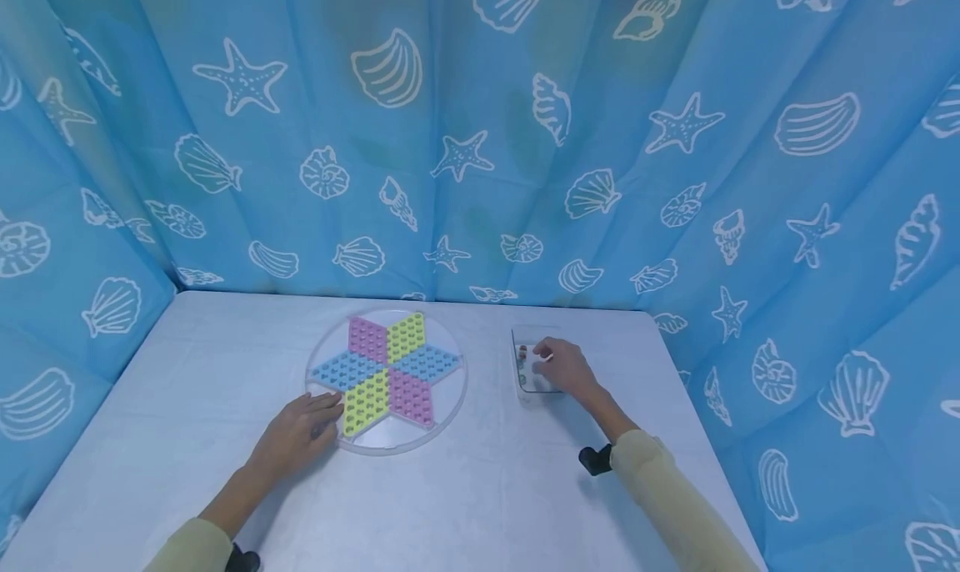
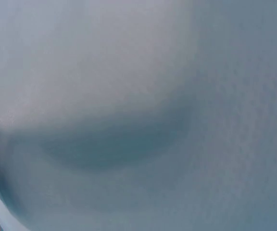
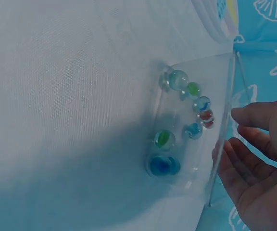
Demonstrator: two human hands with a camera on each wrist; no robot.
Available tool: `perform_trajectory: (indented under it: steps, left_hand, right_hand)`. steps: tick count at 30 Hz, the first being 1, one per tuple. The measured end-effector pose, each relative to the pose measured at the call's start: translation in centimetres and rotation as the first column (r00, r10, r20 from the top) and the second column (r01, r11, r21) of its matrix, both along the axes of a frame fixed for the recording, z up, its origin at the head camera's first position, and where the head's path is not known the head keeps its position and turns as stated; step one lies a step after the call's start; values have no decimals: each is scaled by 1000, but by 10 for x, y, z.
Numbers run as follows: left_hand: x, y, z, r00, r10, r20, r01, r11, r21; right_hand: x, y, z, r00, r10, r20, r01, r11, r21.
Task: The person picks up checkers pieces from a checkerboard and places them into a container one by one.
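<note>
A round clear Chinese checkers board (image 1: 386, 437), its star in pink, yellow and blue, lies on the white table. My left hand (image 1: 300, 432) rests at its near left rim, fingers loosely extended along the edge. A clear plastic box (image 3: 184, 185) stands to the right of the board, with several glass marbles (image 3: 193, 131) scattered inside. Over the box's right side reaches my right hand (image 1: 564, 365), its thumb and fingers bent loosely. In the right wrist view its fingertips are at the box's rim, with no marble showing between them. The left wrist view is mostly a blurred pale surface.
The white table (image 1: 465, 505) has its back edge against a blue curtain (image 1: 480, 197) printed with shells and starfish. More curtain hangs along the left and right sides. Dark straps (image 1: 596, 459) show at both sleeves.
</note>
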State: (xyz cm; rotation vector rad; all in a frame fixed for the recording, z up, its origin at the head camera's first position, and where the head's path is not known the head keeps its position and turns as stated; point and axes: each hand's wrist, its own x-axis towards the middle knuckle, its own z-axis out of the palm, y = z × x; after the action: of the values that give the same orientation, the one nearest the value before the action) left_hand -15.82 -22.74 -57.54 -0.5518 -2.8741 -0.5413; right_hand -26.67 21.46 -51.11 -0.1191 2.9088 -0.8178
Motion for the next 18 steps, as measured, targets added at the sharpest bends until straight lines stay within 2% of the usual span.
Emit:
perform_trajectory:
  steps: [4, 10, 13, 16, 18]
  left_hand:
    - [-2, -1, 2, 1000, 17, 24, -17, 1000, -8]
    - [-7, 0, 13, 988, 41, 151, -40, 999, -8]
    - [-10, 1, 21, 967, 56, 248, -54, 998, -13]
    - [-16, 1, 33, 930, 87, 357, -91, 996, -5]
    - [-22, 2, 43, 910, 100, 401, -111, 994, 4]
  right_hand:
    - [4, 3, 7, 999, 31, -13, -31, 999, -11]
    - [13, 10, 18, 998, 37, -43, -37, 999, 9]
    - [17, 14, 19, 995, 63, -73, -61, 997, 38]
    - [19, 17, 21, 988, 98, -118, -88, 993, 82]
    - [20, 19, 24, 981, 117, -155, -101, 989, 108]
